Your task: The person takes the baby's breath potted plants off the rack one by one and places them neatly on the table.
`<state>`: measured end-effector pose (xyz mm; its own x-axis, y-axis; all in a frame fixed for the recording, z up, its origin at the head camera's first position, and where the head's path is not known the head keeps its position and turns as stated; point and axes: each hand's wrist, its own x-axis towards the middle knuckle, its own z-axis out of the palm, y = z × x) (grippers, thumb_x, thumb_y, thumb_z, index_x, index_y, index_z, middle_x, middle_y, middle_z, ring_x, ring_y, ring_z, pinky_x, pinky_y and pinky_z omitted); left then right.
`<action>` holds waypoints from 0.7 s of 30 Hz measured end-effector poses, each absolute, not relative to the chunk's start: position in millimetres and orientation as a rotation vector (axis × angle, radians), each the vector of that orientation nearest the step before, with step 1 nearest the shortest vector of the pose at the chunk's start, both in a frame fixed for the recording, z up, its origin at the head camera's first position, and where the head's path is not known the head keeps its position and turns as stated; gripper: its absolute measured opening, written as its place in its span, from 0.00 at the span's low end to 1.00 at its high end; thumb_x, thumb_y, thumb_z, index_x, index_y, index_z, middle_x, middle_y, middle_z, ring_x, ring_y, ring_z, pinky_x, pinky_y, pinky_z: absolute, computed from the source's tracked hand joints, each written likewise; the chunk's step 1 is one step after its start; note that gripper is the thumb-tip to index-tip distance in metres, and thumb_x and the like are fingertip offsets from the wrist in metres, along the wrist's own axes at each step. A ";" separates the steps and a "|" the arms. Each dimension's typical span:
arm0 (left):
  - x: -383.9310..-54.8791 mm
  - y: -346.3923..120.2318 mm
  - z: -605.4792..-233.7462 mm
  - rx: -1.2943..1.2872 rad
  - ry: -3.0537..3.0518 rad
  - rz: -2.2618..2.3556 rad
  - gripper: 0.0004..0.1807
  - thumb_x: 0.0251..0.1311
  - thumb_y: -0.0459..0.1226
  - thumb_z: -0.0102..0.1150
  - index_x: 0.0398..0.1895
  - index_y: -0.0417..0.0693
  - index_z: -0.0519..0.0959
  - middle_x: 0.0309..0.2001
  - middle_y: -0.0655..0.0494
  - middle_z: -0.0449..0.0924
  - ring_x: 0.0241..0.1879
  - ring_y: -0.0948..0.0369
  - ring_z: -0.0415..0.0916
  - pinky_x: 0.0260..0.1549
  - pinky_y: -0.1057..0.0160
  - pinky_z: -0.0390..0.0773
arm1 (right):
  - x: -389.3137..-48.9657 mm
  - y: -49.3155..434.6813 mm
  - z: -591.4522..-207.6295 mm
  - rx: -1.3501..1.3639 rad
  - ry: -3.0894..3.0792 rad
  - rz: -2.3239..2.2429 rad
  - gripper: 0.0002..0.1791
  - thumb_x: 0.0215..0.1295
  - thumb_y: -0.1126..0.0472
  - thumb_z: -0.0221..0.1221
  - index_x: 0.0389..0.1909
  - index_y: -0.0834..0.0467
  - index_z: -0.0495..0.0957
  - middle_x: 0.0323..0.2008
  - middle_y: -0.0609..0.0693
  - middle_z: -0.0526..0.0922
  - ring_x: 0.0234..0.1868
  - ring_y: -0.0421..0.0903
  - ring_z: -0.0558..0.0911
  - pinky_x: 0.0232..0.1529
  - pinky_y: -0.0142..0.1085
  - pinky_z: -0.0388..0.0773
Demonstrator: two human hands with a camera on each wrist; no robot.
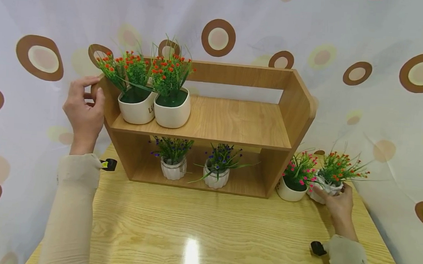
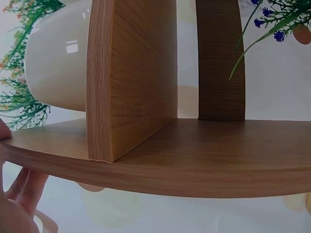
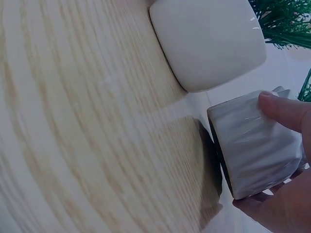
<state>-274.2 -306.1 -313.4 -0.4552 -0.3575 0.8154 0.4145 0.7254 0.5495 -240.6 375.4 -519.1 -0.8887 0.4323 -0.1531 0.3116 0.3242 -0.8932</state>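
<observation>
My left arm, in a long beige fabric sleeve (image 1: 74, 208), rises nearly upright from the lower left, my bare wrist (image 1: 82, 143) showing above the cuff. At its end my bare left grip (image 1: 85, 110) is raised, fingers bent at the knuckles and thumb set opposite them in a firm hold. My right arm, in a beige fabric sleeve with small dark lettering (image 1: 350, 259), slants up and leftward from the lower right. My bare right grip (image 1: 339, 204) sits lower, well apart from the left, thumb facing the fingers in a hold.

Ridged white pot (image 3: 255, 145), orange-red flowers (image 1: 340, 169), held, wooden shelf (image 1: 234, 119), upright
</observation>
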 end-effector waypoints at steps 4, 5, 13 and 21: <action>-274.2 -306.4 -313.4 -0.043 -1.843 -0.887 0.18 0.72 0.45 0.54 0.59 0.49 0.83 0.58 0.58 0.84 0.34 0.82 0.70 0.35 0.80 0.72 | -241.9 375.2 -520.1 -0.696 -2.461 1.605 0.61 0.67 0.46 0.67 0.84 0.58 0.33 0.83 0.63 0.42 0.81 0.64 0.51 0.77 0.59 0.58; -274.3 -306.3 -313.1 -0.036 -1.842 -0.889 0.18 0.72 0.45 0.54 0.58 0.50 0.83 0.58 0.59 0.84 0.34 0.82 0.70 0.35 0.80 0.72 | -242.3 375.3 -520.4 -0.696 -2.463 1.604 0.61 0.67 0.46 0.67 0.84 0.58 0.33 0.83 0.62 0.43 0.80 0.64 0.52 0.77 0.58 0.58; -274.3 -304.8 -312.4 -0.013 -1.851 -0.893 0.17 0.72 0.43 0.56 0.58 0.50 0.83 0.58 0.59 0.84 0.33 0.82 0.70 0.35 0.81 0.71 | -243.1 378.6 -525.9 -0.708 -2.449 1.620 0.62 0.65 0.49 0.69 0.83 0.57 0.32 0.83 0.62 0.44 0.80 0.63 0.54 0.79 0.56 0.56; -275.6 -306.4 -314.2 -0.017 -1.840 -0.884 0.16 0.71 0.41 0.57 0.58 0.49 0.83 0.57 0.57 0.84 0.33 0.82 0.69 0.34 0.81 0.70 | -243.5 379.1 -531.3 -0.682 -2.446 1.632 0.63 0.66 0.48 0.68 0.83 0.56 0.30 0.83 0.62 0.41 0.79 0.63 0.55 0.78 0.56 0.58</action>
<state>-275.6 -306.4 -314.2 -0.4537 -0.3748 0.8085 0.3972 0.7271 0.5599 -243.5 379.1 -531.3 -0.8907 0.4312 -0.1442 0.2987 0.3159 -0.9005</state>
